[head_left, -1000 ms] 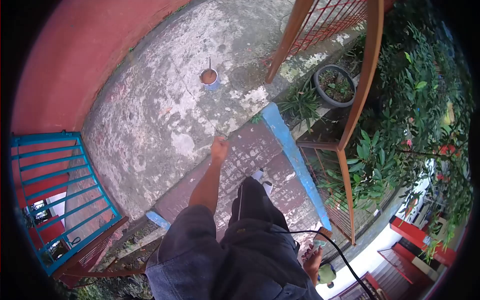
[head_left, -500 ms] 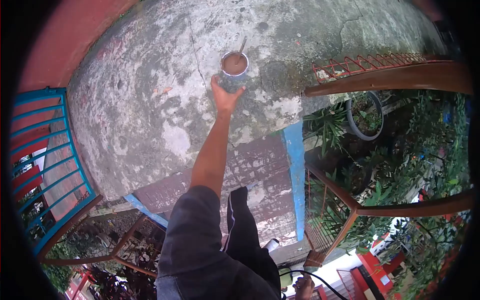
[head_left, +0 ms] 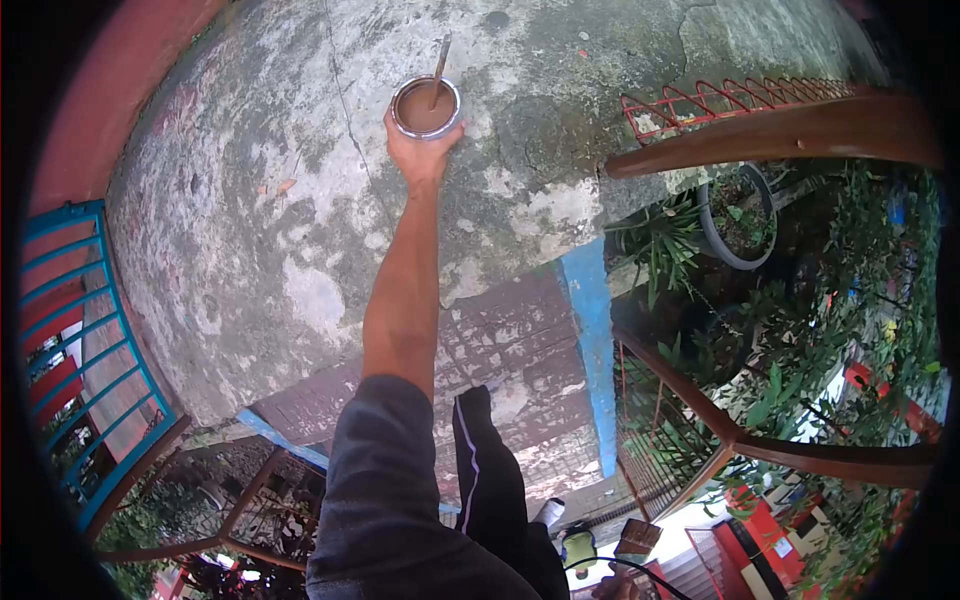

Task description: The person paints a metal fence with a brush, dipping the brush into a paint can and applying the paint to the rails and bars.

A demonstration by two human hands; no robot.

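A round can of brown paint (head_left: 424, 107) stands open near the top, with a stick or handle (head_left: 441, 62) leaning out of it. My left hand (head_left: 417, 148) is wrapped round the near side of the can, thumb on the right. The can is over the worn grey concrete surface (head_left: 240, 230); whether it touches the surface is unclear. At the bottom edge, my right hand (head_left: 617, 583) shows only in part, dark and with curled fingers, beside a black cable (head_left: 660, 580). What it holds cannot be made out.
A teal railing (head_left: 125, 335) is at the left. Brown rails (head_left: 780, 135) with red metal loops (head_left: 720, 108) stand at the right, near a round planter (head_left: 768, 215) and plants. Below the concrete lies a maroon step (head_left: 500, 330) with a blue edge (head_left: 588, 330).
My left hand has moved up to the can and closed round it. The can looks larger and sits further left in the view. The view has shifted slightly.
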